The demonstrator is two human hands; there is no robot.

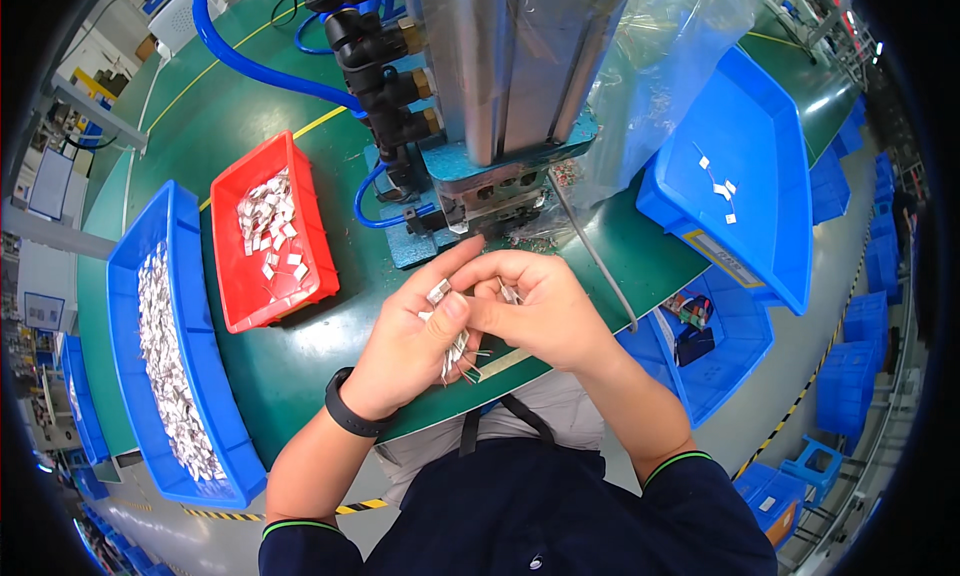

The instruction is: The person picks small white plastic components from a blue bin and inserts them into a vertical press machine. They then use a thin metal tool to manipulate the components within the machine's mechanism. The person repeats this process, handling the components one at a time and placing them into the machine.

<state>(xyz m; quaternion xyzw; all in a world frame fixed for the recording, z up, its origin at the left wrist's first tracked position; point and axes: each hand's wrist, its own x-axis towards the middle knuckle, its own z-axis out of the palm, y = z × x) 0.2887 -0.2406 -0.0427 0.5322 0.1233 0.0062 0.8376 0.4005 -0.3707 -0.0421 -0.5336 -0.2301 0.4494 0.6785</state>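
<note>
A green, glossy work table (290, 376) is set in a workshop with a grey floor (800, 336). At its left, a long blue plastic bin (205, 366) is filled with small white flat pieces, and beside it a shallow red plastic bin (283, 310) is partly filled with similar ones. An upright silver metal machine (520, 66) on a teal base (405, 248) is mounted ahead, fed by a thick blue hose (265, 75). To the right, a few pieces are held in a tilted blue plastic bin (765, 156), near a clear plastic bag (690, 36).

Both bare forearms are brought in from the lower edge, and the hands are joined just in front of the machine. A black band is worn on the left wrist.

The fingers of the left hand (400, 351) are curled into a cup, by which a bunch of small white pieces with thin wire leads (456, 354) is held; another piece is seen by its thumb. The fingers of the right hand (548, 311) are bent inward and nearly closed, its thumb laid against the left one, with pieces enclosed in the curl.
</note>
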